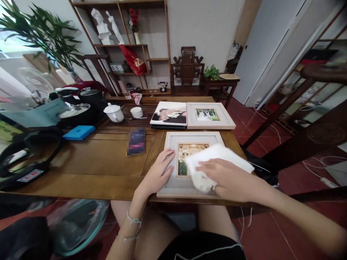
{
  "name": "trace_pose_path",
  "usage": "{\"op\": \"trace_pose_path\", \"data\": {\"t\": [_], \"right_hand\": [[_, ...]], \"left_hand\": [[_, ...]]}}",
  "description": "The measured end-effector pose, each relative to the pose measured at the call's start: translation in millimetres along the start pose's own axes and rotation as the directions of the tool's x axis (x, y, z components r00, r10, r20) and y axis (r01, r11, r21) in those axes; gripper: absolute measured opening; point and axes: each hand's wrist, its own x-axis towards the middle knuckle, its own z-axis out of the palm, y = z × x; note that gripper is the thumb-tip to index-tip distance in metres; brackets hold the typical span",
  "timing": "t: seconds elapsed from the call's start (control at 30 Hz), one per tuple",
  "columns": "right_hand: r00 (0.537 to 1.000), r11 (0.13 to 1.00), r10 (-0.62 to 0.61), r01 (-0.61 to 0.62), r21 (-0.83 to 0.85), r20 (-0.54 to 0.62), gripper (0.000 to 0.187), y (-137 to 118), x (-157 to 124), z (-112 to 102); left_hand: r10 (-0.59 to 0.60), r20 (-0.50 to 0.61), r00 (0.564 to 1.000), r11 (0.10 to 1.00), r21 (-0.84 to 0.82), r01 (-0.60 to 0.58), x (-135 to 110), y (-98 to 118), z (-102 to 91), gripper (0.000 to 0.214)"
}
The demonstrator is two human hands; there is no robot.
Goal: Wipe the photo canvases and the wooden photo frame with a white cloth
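A pale wooden picture frame (173,142) lies flat at the near edge of a brown wooden table (108,159). My left hand (158,173) rests flat on the frame's left border, fingers stretched out. My right hand (225,178) presses a white cloth (214,159) onto the glass over the photo, fingers laid on the cloth. A ring shows on one finger. The cloth covers the right half of the picture.
Behind lie a second framed photo (210,115) and a photo book (169,113). A phone (136,141), blue pad (78,132), white teapot (114,112), cup (136,112), dark pots (78,110) and black headgear (24,159) sit on the left. A wooden chair (320,119) stands right.
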Motion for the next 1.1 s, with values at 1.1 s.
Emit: {"op": "trace_pose_path", "data": {"t": [1.1], "right_hand": [[0.991, 0.984, 0.033, -0.055, -0.172, -0.131, 0.063, 101, 16, 29]], "left_hand": [[0.002, 0.028, 1.0, 0.997, 0.074, -0.004, 0, 0, -0.5, 0.051]]}}
